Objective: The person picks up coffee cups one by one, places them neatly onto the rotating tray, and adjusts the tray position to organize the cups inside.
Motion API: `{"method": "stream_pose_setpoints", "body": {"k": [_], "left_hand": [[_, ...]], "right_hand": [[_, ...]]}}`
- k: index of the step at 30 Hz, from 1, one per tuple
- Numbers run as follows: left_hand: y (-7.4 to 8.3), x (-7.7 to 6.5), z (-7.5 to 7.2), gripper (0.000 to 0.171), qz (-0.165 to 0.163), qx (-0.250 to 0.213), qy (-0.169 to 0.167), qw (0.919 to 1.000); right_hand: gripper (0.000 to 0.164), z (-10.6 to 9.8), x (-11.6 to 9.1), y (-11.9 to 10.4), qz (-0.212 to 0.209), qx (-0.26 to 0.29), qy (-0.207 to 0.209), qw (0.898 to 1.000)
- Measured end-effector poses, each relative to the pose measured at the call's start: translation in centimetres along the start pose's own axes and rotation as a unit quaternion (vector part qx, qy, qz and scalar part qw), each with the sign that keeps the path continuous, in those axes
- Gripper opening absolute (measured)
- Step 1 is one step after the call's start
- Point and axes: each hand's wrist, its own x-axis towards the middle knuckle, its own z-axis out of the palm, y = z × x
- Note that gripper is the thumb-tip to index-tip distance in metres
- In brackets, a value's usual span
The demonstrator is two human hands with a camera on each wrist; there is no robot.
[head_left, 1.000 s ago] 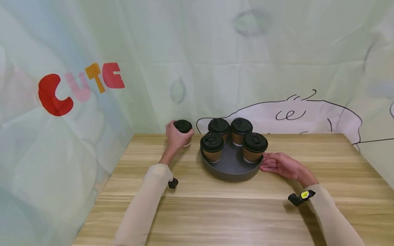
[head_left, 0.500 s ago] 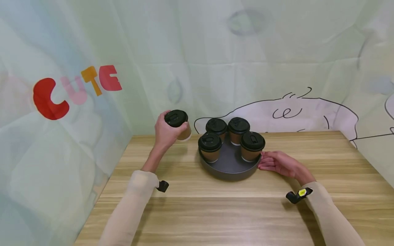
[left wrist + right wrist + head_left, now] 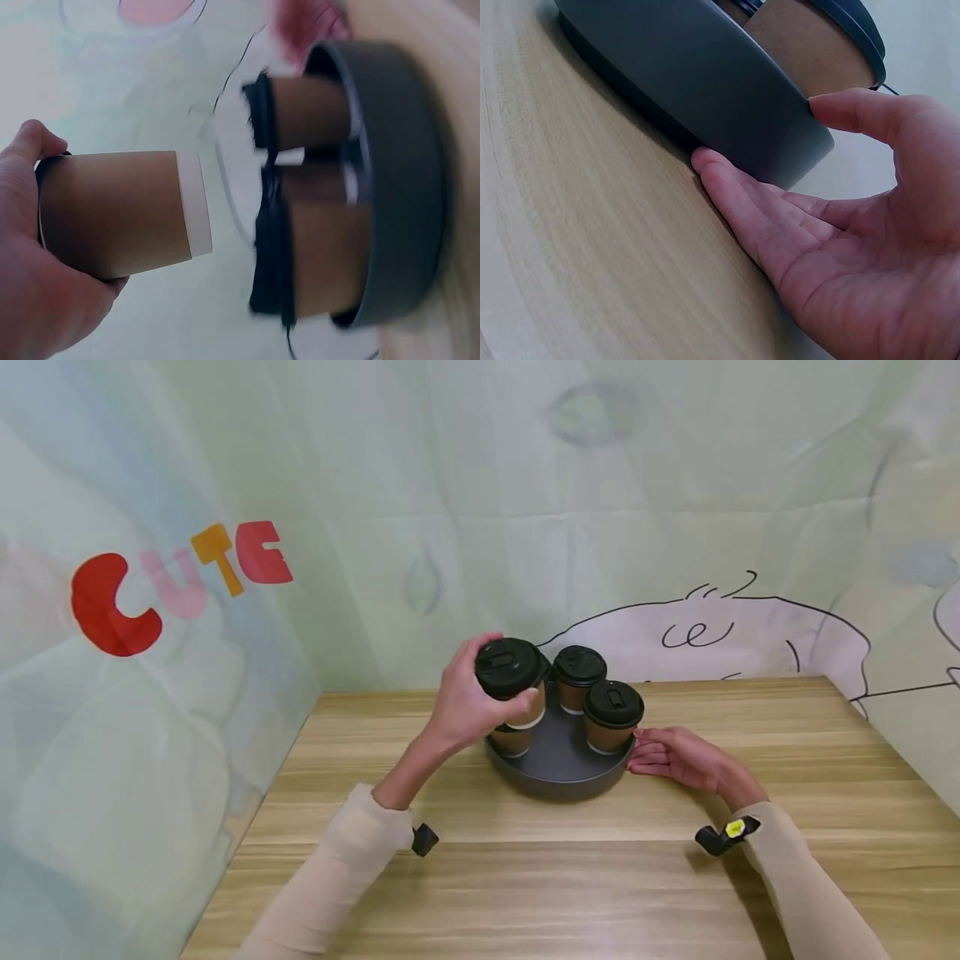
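My left hand [image 3: 468, 706] grips a brown paper coffee cup [image 3: 120, 214] by its black-lidded top. In the left wrist view the cup's white base is in the air, apart from the cups in the round dark grey tray [image 3: 558, 787]. Lidded cups stand upright in the tray: one at the right [image 3: 613, 718], one at the back [image 3: 580, 670], and a front left cup [image 3: 512, 743] partly covered by the held one. Another, behind the held cup, is mostly hidden. My right hand [image 3: 686, 762] holds the tray's right side, thumb at the rim and fingertips at the bottom edge.
The tray stands on a wood-grain table [image 3: 600, 877] near its back edge. A printed curtain [image 3: 450, 485] hangs behind and along the left side. Small black wrist cameras, such as the right one [image 3: 726, 838], stick out from both sleeves.
My left hand has lifted the coffee cup from the table left of the tray and carried it right, over the tray's left part. The right hand still holds the tray's side.
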Motion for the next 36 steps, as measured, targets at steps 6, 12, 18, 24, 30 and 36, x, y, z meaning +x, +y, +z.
{"method": "stream_pose_setpoints", "body": {"k": [6,12,18,24,30,36], "left_hand": [[0.4,-1.4,3.6,0.086,0.029,0.008,-0.047,0.9984],[-0.6,-2.5,6.3,0.086,0.026,0.022,-0.097,0.9947],[-2.4,-3.2,7.9,0.088,0.016,0.038,-0.123,0.9916],[-3.1,-3.5,8.7,0.086,0.029,0.049,-0.117,0.9915],[-3.8,-4.0,9.2,0.088,0.0,0.062,-0.133,0.9892],[-4.3,-4.1,9.5,0.09,-0.008,0.088,-0.143,0.9858]], "right_hand": [[0.029,0.2,0.0,0.0,0.001,0.002,0.01,1.0],[0.026,0.3,0.2,-0.1,-0.002,0.001,0.019,1.0],[0.025,0.5,0.4,-0.2,0.0,-0.006,0.026,1.0],[0.026,0.5,0.4,-0.2,-0.005,-0.002,0.023,1.0],[0.023,0.6,0.5,-0.2,-0.005,-0.002,0.022,1.0],[0.024,0.5,0.5,-0.2,-0.003,-0.001,0.027,1.0]]}}
